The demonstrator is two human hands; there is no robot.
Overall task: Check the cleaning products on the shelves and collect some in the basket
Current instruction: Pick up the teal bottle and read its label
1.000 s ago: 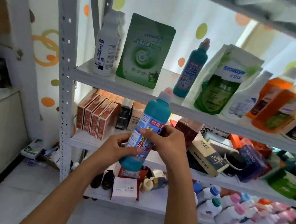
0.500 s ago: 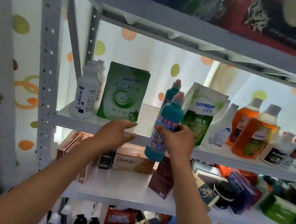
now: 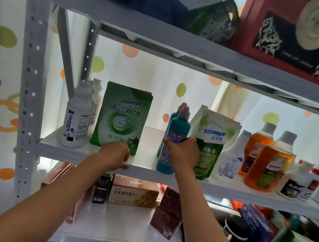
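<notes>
Head view, teal bottle (image 3: pixel 173 143) now on shelf (image 3: pixel 87 154), right hand (image 3: pixel 182 153) still gripping

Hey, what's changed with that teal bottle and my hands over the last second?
The teal plastic bottle with the pink cap went from held low in both hands up onto the white metal shelf, beside its twin. The left hand let go and now grips the shelf edge. The right hand still holds the bottle.

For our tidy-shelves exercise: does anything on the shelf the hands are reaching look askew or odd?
Only slightly: the white seaways pouch leans left against the teal bottle held by the right hand. The other bottles stand upright; no spills show.
</notes>
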